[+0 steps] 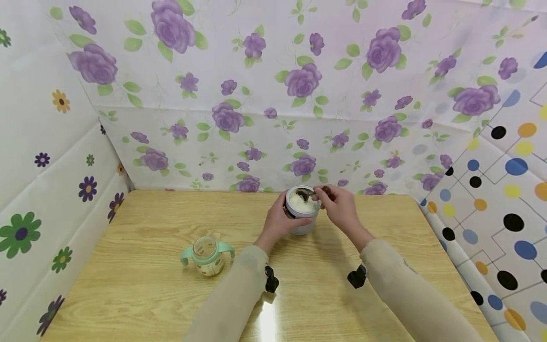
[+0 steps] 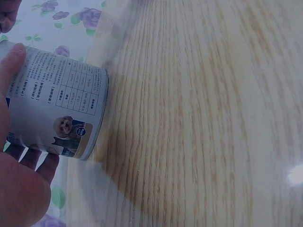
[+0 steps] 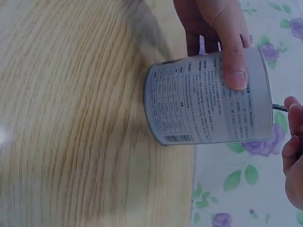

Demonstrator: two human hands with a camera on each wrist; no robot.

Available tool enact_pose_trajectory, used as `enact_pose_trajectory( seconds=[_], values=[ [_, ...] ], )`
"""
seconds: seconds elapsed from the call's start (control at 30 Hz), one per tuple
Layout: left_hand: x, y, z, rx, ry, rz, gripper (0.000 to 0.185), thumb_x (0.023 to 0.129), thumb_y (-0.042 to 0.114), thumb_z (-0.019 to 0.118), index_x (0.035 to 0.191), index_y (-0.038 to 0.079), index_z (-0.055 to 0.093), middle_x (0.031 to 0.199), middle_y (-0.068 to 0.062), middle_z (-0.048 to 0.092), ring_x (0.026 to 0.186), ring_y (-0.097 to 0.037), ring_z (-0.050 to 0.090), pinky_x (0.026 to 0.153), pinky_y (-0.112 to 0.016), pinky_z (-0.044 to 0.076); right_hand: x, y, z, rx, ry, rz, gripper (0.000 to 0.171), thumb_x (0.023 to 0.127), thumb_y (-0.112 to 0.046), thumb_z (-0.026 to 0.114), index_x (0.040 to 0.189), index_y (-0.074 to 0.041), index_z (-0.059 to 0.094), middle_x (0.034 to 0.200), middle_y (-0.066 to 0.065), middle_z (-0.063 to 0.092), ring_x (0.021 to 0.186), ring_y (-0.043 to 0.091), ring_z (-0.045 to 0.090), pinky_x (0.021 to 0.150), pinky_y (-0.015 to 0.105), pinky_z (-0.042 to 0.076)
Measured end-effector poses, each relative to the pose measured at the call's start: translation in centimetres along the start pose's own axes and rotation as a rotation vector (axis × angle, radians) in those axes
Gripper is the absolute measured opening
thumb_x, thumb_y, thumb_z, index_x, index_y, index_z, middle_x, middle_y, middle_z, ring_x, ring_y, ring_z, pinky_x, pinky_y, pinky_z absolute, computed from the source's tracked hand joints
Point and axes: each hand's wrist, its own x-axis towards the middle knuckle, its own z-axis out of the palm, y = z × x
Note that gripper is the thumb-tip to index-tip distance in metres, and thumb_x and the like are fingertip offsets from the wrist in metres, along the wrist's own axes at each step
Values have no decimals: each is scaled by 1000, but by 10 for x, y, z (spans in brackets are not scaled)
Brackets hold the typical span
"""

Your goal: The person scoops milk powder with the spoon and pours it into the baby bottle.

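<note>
Powder point(image 1: 304, 205) fills the tin point(image 1: 301, 223); spoon point(image 1: 308, 194) dips in.

Both your arms reach forward in beige sleeves, each with a small black camera strapped under the wrist. Your left hand point(image 1: 279, 219) is curled, fingers and thumb wrapped round what it grips, thumb pressed flat on the near side. Your right hand point(image 1: 337, 204) is raised just beside it, fingertips point(image 3: 294, 142) pinched together, wrist bent inward.
</note>
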Motion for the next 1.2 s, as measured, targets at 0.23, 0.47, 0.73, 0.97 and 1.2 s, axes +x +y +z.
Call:
enact_pose_trajectory(
  seconds=[0.23, 0.47, 0.73, 0.97, 1.2],
  values=[
    [0, 0, 0, 5, -1, -1, 105, 79, 39, 98, 165, 25, 39, 157, -1, 54, 143, -25, 53, 116, -50, 47, 5, -7, 6, 29, -99, 22, 30, 111, -26, 62, 114, -1, 79, 92, 9, 80, 72, 26, 69, 57, 27, 52],
    [0, -1, 1, 9, 4, -8, 104, 80, 37, 98, 165, 25, 39, 156, -2, 55, 141, -27, 54, 114, -50, 48, 6, -9, 6, 93, -197, 80, 31, 112, -29, 61, 106, -5, 79, 92, 7, 78, 75, 24, 67, 64, 28, 53],
    [1, 0, 1, 13, -4, -14, 105, 79, 37, 98, 165, 26, 39, 155, -2, 55, 141, -26, 55, 114, -49, 48, 6, -2, 0, 251, -212, 189, 34, 113, -28, 60, 119, 2, 76, 93, 5, 79, 78, 21, 63, 73, 30, 54],
    [2, 0, 2, 13, 12, 3, 106, 77, 34, 100, 164, 24, 41, 154, -3, 57, 141, -26, 55, 116, -48, 47, 2, 19, -5, 479, -157, 353, 40, 114, -24, 56, 127, 12, 69, 87, -5, 76, 72, 10, 57, 69, 24, 49],
    [0, 2, 2, -6, 18, 1, 107, 76, 33, 101, 164, 23, 41, 155, -5, 56, 143, -29, 54, 117, -51, 46, -5, 37, -10, 730, -83, 489, 44, 117, -22, 49, 140, 14, 58, 88, -8, 76, 68, 5, 55, 64, 19, 47]
  ],
)
